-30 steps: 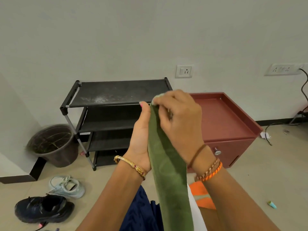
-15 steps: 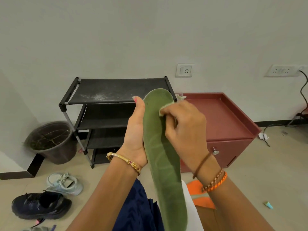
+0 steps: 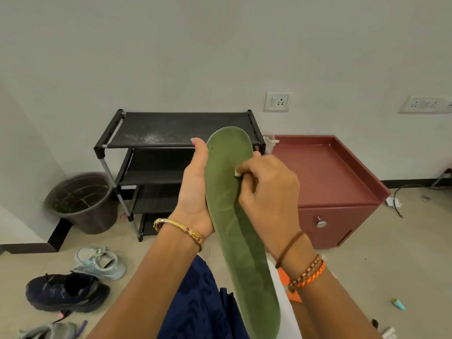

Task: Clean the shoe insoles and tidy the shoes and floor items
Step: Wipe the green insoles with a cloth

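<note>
Pale wall (image 3: 195,45) and beige floor (image 3: 367,265) fill the background, with a black shoe rack (image 3: 176,128) and a dark red cabinet (image 3: 325,177) standing beyond the hands. Between the hands rises a green insole (image 3: 234,216), long and narrow with rounded ends, its surface matte and felt-like with faint lighter curved marks. Its long axis runs nearly upright, the top end pointing away toward the rack and the lower end leaning right toward the person's lap. The left hand (image 3: 195,192) holds it from the left edge, palm against the side and thumb lying up along the rim. The right hand (image 3: 266,189) has its fingers curled, pinching a small pale scrap of cloth (image 3: 236,172) and pressing it onto the insole's upper right part. Left of and below the left hand, a light mint sneaker (image 3: 100,263) and a dark navy sneaker (image 3: 66,292) lie on the floor. Farther left stands a round brown bin (image 3: 83,204).
</note>
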